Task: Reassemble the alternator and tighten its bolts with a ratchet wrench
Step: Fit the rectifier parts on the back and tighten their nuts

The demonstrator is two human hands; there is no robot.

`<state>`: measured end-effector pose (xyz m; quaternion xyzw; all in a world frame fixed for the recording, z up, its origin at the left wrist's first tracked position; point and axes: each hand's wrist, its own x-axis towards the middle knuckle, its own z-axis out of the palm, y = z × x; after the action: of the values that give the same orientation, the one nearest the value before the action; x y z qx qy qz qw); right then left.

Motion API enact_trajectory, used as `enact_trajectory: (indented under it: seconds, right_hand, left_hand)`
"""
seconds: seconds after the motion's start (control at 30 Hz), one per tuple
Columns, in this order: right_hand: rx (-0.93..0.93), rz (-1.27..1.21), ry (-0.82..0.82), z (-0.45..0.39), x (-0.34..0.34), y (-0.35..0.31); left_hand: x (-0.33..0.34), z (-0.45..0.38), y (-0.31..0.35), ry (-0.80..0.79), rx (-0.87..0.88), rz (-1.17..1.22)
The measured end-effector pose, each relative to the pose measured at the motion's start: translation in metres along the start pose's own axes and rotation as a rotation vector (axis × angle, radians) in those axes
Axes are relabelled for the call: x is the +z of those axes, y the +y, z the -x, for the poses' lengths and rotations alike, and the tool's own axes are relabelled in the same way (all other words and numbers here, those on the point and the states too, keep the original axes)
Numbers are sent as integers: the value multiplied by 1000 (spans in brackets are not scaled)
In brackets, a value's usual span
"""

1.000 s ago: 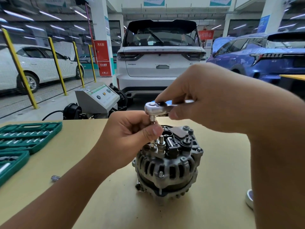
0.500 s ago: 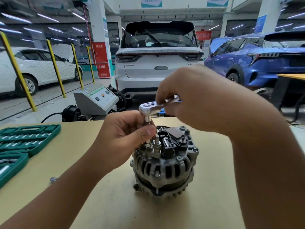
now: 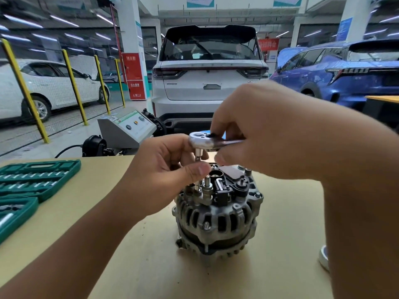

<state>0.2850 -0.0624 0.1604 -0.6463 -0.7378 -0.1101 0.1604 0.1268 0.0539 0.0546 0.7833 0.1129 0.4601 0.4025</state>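
Head view: we note the alternator [image 3: 218, 214] upright mid-desk [image 3: 280, 266]; metal, we judge it heavy, rigid, self-steadying. Left hand [image 3: 164, 180] pinches the extension bar [image 3: 198, 157]; right hand [image 3: 269, 134] grips the ratchet wrench [image 3: 199, 140] handle, the best hold. Socket tray [image 3: 32, 180] well left.

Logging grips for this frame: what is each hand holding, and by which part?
Right hand grips the ratchet wrench by its handle, just behind the head. Left hand pinches the extension shaft below the head.
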Motion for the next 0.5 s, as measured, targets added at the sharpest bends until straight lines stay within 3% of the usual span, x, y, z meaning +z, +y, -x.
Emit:
enact_trajectory:
  seconds: [0.2,0.4,0.5]
  right_hand:
    - [41,-102,37,-2,-1,5]
    - [35,0,-35,-4,1,-5]
    - [58,-19,-1,-7,3,-3]
  left_hand:
    - [-3,1,0,-76,1,50]
    - [4,3,2,118,2,-69]
    - [8,7,4,133,6,-1]
